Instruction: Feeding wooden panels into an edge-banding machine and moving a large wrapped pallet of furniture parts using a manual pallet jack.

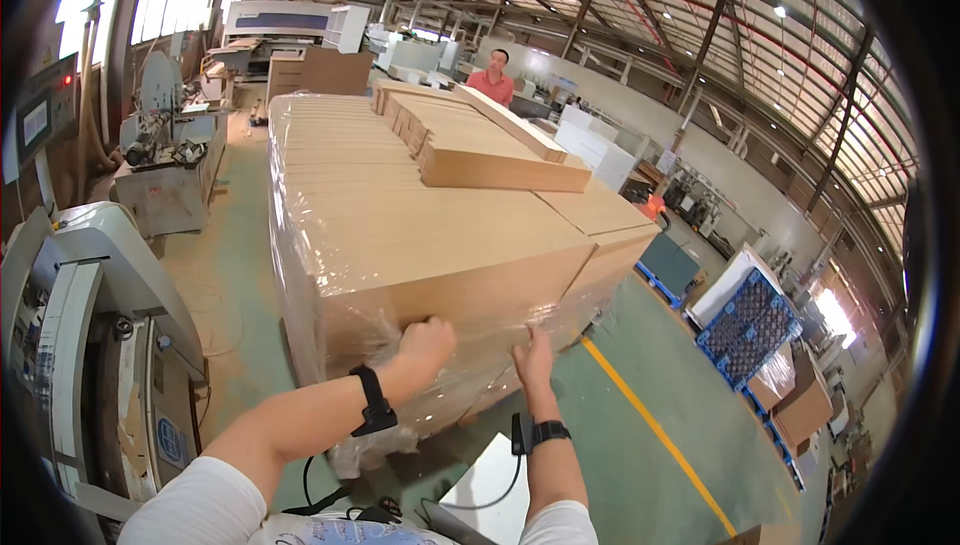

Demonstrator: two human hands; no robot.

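Observation:
A tall stack of light brown wooden boards (420,235) stands in front of me, its sides wrapped in clear plastic film (480,365). My left hand (427,340) is closed in a fist on the film at the stack's near face. My right hand (534,357) rests flat against the film a little to the right, fingers up. Both wrists carry black bands. On top of the stack lies a smaller pile of boards (480,145), with one long board set slantwise across it.
A grey woodworking machine (90,315) stands close at my left, another machine (165,155) further back. A person in a red shirt (492,78) stands beyond the stack. A yellow floor line (650,425) runs right of me, with blue pallets (745,325) and cartons beyond.

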